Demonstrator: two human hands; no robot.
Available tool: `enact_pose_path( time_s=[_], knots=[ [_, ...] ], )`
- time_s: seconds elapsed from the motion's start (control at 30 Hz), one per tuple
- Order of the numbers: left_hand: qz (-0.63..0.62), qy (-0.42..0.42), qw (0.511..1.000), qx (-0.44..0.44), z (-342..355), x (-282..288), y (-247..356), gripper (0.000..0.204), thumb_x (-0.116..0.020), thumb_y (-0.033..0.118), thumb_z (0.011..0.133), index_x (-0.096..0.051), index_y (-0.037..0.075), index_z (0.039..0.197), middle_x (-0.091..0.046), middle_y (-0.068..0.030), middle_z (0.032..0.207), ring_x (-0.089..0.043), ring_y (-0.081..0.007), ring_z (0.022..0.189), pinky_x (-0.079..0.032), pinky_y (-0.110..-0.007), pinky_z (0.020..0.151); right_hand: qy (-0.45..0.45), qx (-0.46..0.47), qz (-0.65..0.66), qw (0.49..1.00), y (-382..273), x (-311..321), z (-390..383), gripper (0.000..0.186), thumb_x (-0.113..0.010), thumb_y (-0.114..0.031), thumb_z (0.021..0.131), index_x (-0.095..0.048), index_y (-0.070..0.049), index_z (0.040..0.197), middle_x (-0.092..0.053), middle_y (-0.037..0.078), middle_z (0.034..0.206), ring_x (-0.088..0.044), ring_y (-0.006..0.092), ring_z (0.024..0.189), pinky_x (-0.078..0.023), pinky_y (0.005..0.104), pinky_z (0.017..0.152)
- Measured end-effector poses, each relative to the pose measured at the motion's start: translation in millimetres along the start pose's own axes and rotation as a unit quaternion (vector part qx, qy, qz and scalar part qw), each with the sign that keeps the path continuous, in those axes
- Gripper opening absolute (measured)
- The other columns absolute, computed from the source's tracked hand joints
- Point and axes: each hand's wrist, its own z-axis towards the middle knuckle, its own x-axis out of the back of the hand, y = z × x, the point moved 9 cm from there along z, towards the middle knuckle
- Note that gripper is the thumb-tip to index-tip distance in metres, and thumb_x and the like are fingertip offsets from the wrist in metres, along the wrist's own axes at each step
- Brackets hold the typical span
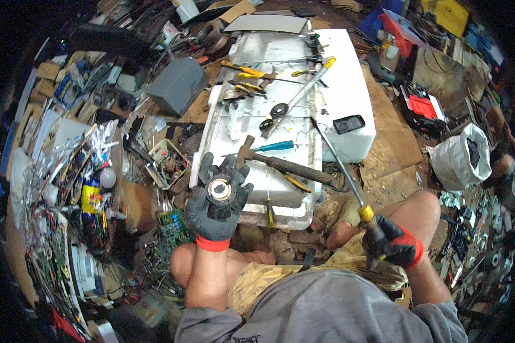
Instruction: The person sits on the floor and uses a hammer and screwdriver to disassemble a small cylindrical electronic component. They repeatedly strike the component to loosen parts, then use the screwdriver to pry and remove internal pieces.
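Note:
My left hand [216, 206], in a grey-black glove with a red cuff, holds a black round part [219, 189] with a pale metal ring at its centre. My right hand [390, 243], gloved alike, is closed on the yellow-and-black handle of a long screwdriver [343, 167], whose shaft points up and left over the board. On the white board [313, 211] before me lie a hammer [289, 168], a blue screwdriver [274, 146], a short yellow-handled screwdriver [269, 212], several yellow-handled tools [246, 73] and two black discs [279, 110].
A white foam block [349, 68] bears a small black object [349, 123]. A grey box [177, 86] sits back left. Heaped scrap [91, 143] surrounds me. A white sack [456, 163] stands right, with part of another person [502, 160] beyond it at the edge.

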Motion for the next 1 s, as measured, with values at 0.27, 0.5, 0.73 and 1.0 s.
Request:
enact_pose_path(
  time_s=[0.27, 0.5, 0.73, 1.0],
  knots=[
    [0.014, -0.011, 1.0, 0.024, 29, -25, -36, 0.07, -0.061, 0.031, 0.092, -0.031, 0.015, 0.154, -0.042, -0.0235, 0.149, -0.046, -0.0424, 0.132, -0.043, -0.062, 0.105, 0.098, 0.122, -0.32, 0.934, -27, 12, -41, 0.061, -0.071, -0.008, 0.073, -0.053, -0.002, 0.131, -0.066, 0.008, 0.107, -0.062, 0.0196, 0.1, -0.05, 0.0344, 0.091],
    [0.046, -0.027, 0.998, 0.042, 32, -33, -43, 0.07, -0.06, 0.034, 0.094, -0.031, 0.012, 0.153, -0.043, -0.0253, 0.147, -0.05, -0.0455, 0.128, -0.043, -0.062, 0.105, 0.093, 0.172, -0.61, 0.768, -72, -18, -45, 0.064, -0.079, -0.014, 0.066, -0.059, -0.003, 0.126, -0.068, 0.016, 0.097, -0.067, 0.0371, 0.082, -0.055, 0.0419, 0.071],
    [0.007, -0.014, 0.998, 0.067, 34, -25, -44, 0.072, -0.062, 0.032, 0.091, -0.031, 0.012, 0.153, -0.041, -0.0273, 0.148, -0.047, -0.049, 0.13, -0.04, -0.063, 0.108, 0.116, 0.28, -0.703, 0.644, -99, -38, -43, 0.062, -0.082, -0.016, 0.06, -0.064, -0.008, 0.119, -0.066, 0.016, 0.09, -0.066, 0.0341, 0.071, -0.052, 0.0416, 0.059],
    [0.034, 0.012, 0.994, 0.102, 32, -16, -46, 0.079, -0.062, 0.041, 0.089, -0.03, 0.01, 0.153, -0.039, -0.0285, 0.148, -0.043, -0.0514, 0.132, -0.035, -0.064, 0.11, 0.13, 0.306, -0.81, 0.483, -110, -59, -41, 0.058, -0.082, -0.022, 0.058, -0.068, -0.013, 0.114, -0.066, 0.014, 0.098, -0.066, 0.031, 0.075, -0.05, 0.0413, 0.059]
  ],
)
